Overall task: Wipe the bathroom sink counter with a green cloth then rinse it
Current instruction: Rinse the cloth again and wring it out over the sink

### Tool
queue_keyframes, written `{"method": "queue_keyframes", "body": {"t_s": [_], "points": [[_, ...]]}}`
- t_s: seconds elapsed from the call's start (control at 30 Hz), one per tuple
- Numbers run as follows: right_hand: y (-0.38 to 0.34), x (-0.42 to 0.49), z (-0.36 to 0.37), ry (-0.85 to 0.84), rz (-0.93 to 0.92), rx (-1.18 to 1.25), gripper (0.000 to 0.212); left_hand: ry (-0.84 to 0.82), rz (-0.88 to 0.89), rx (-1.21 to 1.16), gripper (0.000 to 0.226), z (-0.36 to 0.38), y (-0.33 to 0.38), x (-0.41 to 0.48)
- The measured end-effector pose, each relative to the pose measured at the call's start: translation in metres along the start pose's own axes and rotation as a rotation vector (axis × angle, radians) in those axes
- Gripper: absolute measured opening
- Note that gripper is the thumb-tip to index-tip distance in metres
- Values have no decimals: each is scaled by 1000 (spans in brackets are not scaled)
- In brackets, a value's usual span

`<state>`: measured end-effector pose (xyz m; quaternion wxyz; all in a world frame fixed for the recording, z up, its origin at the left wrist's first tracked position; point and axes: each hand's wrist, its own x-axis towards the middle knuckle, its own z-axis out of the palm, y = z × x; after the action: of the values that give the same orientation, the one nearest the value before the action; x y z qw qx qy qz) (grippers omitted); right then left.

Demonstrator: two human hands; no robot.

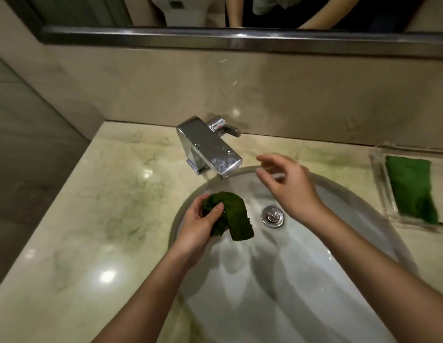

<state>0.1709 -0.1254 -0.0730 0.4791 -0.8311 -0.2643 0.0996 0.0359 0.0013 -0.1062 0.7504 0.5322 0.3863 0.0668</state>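
Note:
My left hand (200, 225) grips a bunched dark green cloth (234, 215) over the left side of the white oval sink (302, 263). One end of the cloth hangs down into the basin. My right hand (287, 184) hovers above the basin's back edge, fingers loosely spread and holding nothing, just right of the chrome faucet spout (210, 148). The faucet lever (226, 128) sits behind the spout. No water stream is visible. The marble counter (99, 206) surrounds the sink.
A clear tray (384, 184) on the counter at the right holds a second green cloth (411, 186). The chrome drain plug (273, 216) lies in the basin's middle. A mirror with a metal frame (240, 42) runs along the back wall.

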Motion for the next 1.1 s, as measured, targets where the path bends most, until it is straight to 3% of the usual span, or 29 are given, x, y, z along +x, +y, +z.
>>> {"method": "queue_keyframes", "body": {"t_s": [0.33, 0.5, 0.6, 0.73, 0.8, 0.87, 0.93, 1.0, 1.1], "points": [[-18, 73, 36, 221, -148, -84, 11, -59, 66, -28, 20, 2, 7, 27], [-11, 88, 29, 140, 21, 114, 9, -95, 27, -140, 23, 8, 10, 35], [2, 55, 28, 201, 127, 151, 14, -135, 23, -240, 24, 13, 6, 39], [19, -18, 54, -4, 559, 431, 25, -183, -25, -403, 38, 19, 3, 41], [21, -27, 70, 22, 533, 473, 22, -205, 9, -310, 41, 17, 0, 41], [23, -21, 76, 122, 430, 411, 19, -167, 36, -170, 28, 12, -4, 41], [24, -8, 74, 156, 446, 463, 16, -88, -23, -183, 24, 11, -7, 40], [22, -2, 70, 155, 544, 563, 22, -10, -142, -282, 37, 16, -5, 43], [16, -12, 73, 151, 450, 514, 55, 57, -361, -497, 36, 24, 2, 55]]}}
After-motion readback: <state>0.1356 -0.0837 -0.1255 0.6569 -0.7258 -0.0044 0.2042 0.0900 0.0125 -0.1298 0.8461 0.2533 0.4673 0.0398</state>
